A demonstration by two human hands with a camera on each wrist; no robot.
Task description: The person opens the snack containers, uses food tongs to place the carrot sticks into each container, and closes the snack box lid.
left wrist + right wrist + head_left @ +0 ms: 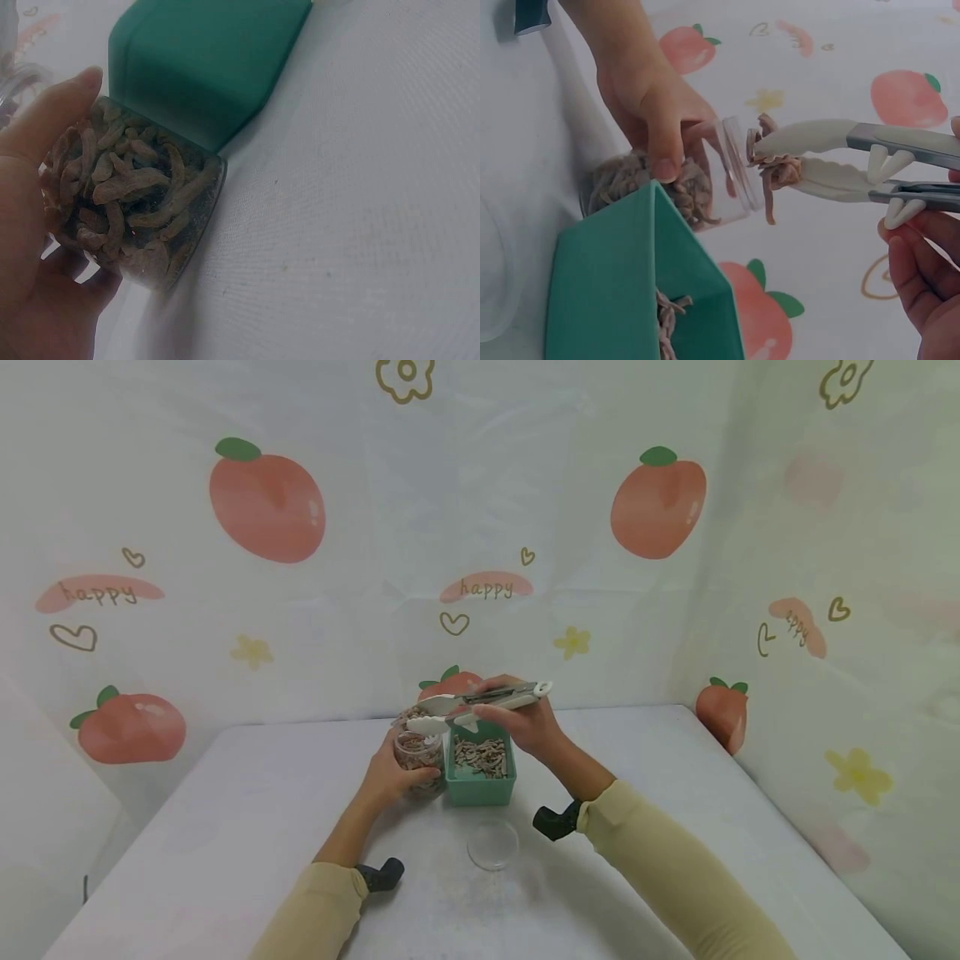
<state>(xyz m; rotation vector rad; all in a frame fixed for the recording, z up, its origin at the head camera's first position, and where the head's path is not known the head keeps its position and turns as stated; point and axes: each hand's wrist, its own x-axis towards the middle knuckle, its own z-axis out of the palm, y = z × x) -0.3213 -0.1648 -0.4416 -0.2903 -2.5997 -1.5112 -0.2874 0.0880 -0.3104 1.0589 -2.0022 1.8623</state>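
My left hand (pixel 386 774) grips a clear jar (pixel 135 187), its thumb across the near side and the fingers round the far side. Brown, twisted dried strips fill much of the jar. In my right hand (pixel 528 722) are tongs (pixel 504 695) with pale scalloped tips and grey metal arms. Between those tips a small bunch of dried strips (pixel 780 172) is pinched, right at the jar's open mouth in the right wrist view. Close against the jar stands a green box (pixel 480 793) with more strips (pixel 483 756) lying inside.
A round clear lid (pixel 492 845) lies on the white tabletop (pixel 300 793) in front of the green box. Behind the table hangs a white backdrop (pixel 360 643) printed with fruit, and another side of it rises at the right. Dark straps sit on both forearms.
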